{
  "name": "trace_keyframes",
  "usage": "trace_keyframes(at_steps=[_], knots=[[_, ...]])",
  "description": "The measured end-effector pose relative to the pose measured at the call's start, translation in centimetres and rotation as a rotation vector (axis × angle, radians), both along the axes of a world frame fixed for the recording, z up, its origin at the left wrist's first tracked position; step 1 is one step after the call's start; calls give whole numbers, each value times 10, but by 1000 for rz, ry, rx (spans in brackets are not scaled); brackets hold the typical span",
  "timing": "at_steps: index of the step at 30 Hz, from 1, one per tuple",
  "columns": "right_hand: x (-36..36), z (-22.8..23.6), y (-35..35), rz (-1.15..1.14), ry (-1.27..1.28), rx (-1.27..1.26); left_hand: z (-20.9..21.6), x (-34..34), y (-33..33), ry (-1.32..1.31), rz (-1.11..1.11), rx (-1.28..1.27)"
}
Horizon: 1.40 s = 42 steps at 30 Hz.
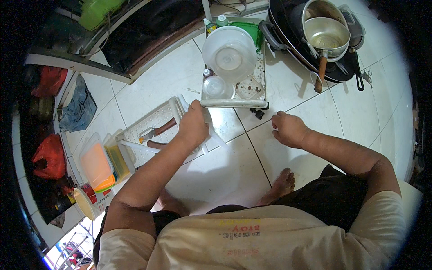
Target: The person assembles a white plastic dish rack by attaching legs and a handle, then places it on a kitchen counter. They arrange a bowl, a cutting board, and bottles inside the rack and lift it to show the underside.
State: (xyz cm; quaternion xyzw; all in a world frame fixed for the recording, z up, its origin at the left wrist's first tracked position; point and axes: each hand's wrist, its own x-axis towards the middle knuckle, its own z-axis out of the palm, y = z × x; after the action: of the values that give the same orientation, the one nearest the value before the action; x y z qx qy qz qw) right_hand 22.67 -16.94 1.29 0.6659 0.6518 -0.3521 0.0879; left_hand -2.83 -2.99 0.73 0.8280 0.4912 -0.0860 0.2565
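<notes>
My left hand (194,126) is closed at the left end of a white plastic rack's front bar (234,103). White plastic strips show behind and below that hand. To the right of the rack, my right hand (290,130) is held above the floor with its fingers curled. A small whitish bit shows at its fingertips, too small to name. The rack carries a large translucent bowl (229,51), a clear round container (217,87) and a stained clear lid (249,87). Beside my left forearm lies another white rack section (153,114) with a brown-handled tool (164,127) on it.
Pots and dark pans stand at the back right, among them a wooden-handled saucepan (326,38). Plastic containers (96,162) and a cream bucket (85,202) are at the left. A grey cloth (78,108) and a red bag (50,155) lie farther left. A black caster (258,112) sits under the rack.
</notes>
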Motion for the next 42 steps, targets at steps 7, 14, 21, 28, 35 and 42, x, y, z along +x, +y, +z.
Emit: trace_keyframes(at_steps=[7, 14, 21, 28, 35, 42], knots=[[-8, -17, 3, 263, -65, 303, 5, -2, -19, 343, -162, 50], [-20, -35, 10, 423, -117, 249, -1, -20, -38, 179, -291, 114], [18, -44, -1, -198, 132, 194, -29, 45, -21, -827, 869, -1033], [48, -43, 17, -944, 504, 14, -34, 95, -26, -1039, 920, -1188], [74, -55, 35, -707, 567, -198, -43, 104, -7, -1109, 1259, -1010], [81, -66, 44, -767, 703, -209, -40, 81, 8, -1187, 1265, -812]])
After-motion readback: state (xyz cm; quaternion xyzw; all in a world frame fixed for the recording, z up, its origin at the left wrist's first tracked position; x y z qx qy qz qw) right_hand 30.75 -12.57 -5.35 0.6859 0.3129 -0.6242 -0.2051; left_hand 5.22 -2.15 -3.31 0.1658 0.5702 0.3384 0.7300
